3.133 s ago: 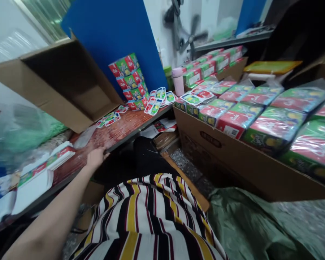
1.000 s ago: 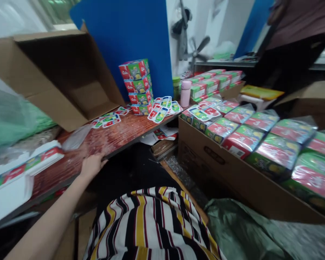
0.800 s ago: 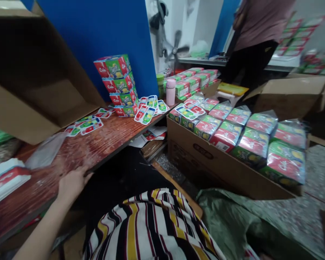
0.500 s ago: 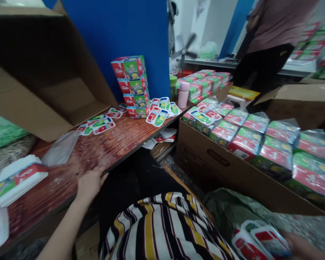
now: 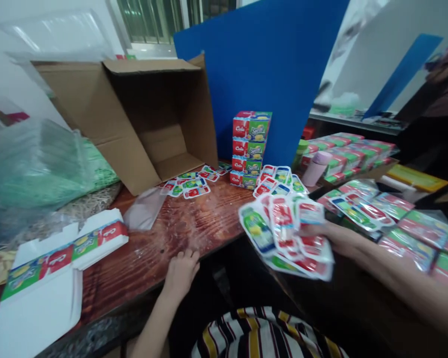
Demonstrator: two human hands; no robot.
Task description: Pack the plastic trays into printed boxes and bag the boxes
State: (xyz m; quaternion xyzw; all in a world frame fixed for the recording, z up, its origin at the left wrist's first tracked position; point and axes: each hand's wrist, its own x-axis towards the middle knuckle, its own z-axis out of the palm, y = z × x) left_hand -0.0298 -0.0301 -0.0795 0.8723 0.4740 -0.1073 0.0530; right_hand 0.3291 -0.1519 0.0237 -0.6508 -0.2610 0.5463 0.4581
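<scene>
My right hand (image 5: 317,232) is closed on a fanned bunch of red and green bottle-print cards (image 5: 283,226), held over the table's right edge; the cards hide part of its fingers. My left hand (image 5: 181,271) rests on the front edge of the reddish wooden table (image 5: 149,258), its fingers lying on the top with nothing in them. Beyond the cards stands a stack of small red and green boxes (image 5: 250,149). Loose cards (image 5: 280,179) lie beside that stack, and another group of cards (image 5: 194,185) lies before the cardboard box.
An open cardboard box (image 5: 134,134) lies on its side at the back. Flattened cartons (image 5: 59,263) and a clear plastic bag (image 5: 144,211) are at the left. A pink bottle (image 5: 316,168) stands right of the cards. Wrapped boxes (image 5: 410,238) fill the right; a person (image 5: 438,109) is behind.
My right hand has come up from the lower right with the cards to above the table edge. The view has turned left. My left hand stays at the table edge.
</scene>
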